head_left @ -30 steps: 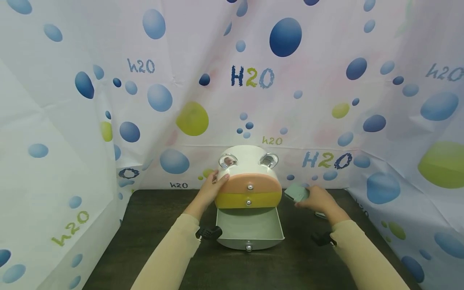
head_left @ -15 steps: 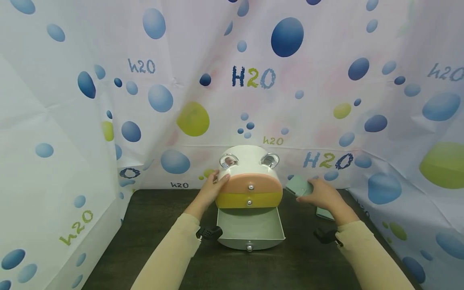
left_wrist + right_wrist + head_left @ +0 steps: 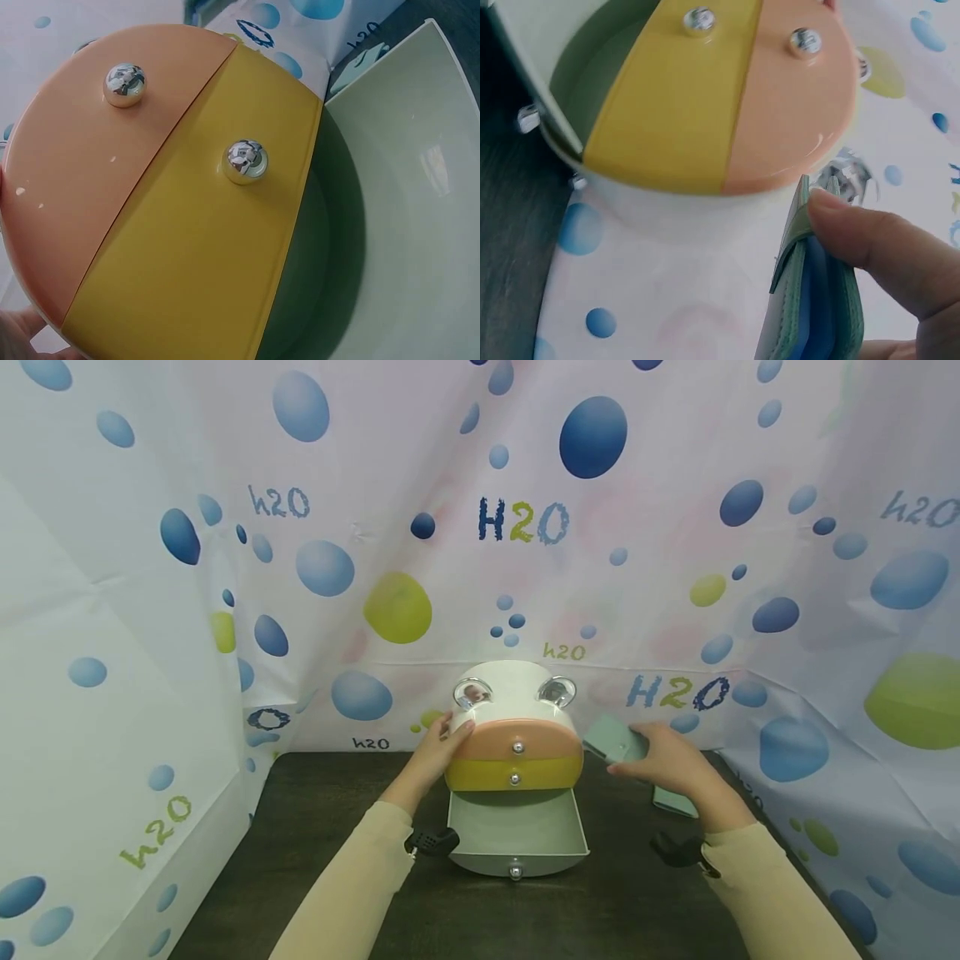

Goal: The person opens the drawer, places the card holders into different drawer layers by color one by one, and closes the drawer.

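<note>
A small mint-green wallet (image 3: 617,739) with a snap strap is gripped in my right hand (image 3: 675,768), just right of a frog-shaped drawer box (image 3: 502,689). In the right wrist view, the thumb presses on the wallet (image 3: 787,300), whose stitched edges and blue inside show. My left hand (image 3: 435,756) rests against the box's left side, thumb at its front edge and fingers partly hidden. The orange drawer (image 3: 495,739) and yellow drawer (image 3: 480,774) are closed. Below them the pale green drawer (image 3: 517,835) is pulled out, with nothing seen inside.
A second green wallet-like item (image 3: 675,802) lies on the dark table (image 3: 337,860), partly hidden behind the right hand and wrist. A patterned sheet (image 3: 637,593) hangs behind and along both sides of the table.
My right hand has lifted slightly and tilted the wallet, so its snap strap now shows. More of the green item on the table is visible. The left hand stays in place.
</note>
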### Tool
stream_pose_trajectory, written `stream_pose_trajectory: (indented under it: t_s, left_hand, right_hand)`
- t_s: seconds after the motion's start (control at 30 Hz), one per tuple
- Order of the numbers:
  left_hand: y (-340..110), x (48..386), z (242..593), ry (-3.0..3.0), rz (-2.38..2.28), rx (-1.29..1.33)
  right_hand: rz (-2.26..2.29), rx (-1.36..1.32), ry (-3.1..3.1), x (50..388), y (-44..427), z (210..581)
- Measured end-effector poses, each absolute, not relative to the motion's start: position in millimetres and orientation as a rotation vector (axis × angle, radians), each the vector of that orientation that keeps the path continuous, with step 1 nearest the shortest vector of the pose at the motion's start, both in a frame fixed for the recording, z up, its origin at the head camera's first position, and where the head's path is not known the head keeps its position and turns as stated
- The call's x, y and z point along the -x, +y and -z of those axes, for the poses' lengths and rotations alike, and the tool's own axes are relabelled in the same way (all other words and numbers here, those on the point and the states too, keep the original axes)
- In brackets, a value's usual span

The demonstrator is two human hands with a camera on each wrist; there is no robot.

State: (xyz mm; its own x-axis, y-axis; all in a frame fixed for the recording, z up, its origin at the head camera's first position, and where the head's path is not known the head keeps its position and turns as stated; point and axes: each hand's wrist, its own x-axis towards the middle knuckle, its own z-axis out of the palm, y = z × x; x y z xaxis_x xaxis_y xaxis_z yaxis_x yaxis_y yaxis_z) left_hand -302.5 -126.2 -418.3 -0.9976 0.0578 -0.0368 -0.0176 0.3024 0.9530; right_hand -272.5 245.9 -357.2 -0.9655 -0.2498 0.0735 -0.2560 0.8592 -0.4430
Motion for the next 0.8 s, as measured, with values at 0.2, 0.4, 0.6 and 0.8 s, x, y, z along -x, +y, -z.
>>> stream_pose_trajectory:
  t_s: [0.2, 0.4, 0.6, 0.8]
  left_hand:
    - [-126, 303, 420, 2.481, -1.825, -0.038]
    - [-126, 302, 419, 2.482, -1.821, -0.037]
    - [-127, 303, 418, 2.473, -1.826, -0.040]
    - [-126, 304, 418, 2.478, -1.827, -0.048]
  right_hand:
    - [-0.748, -0.464, -2.981, 267, 242, 353]
    - [-0.820, -0.545, -2.945, 255, 232, 341]
    - [-0.877, -0.600, -2.955, 248, 221, 335]
    - [-0.910, -0.623, -2.986, 246, 215, 334]
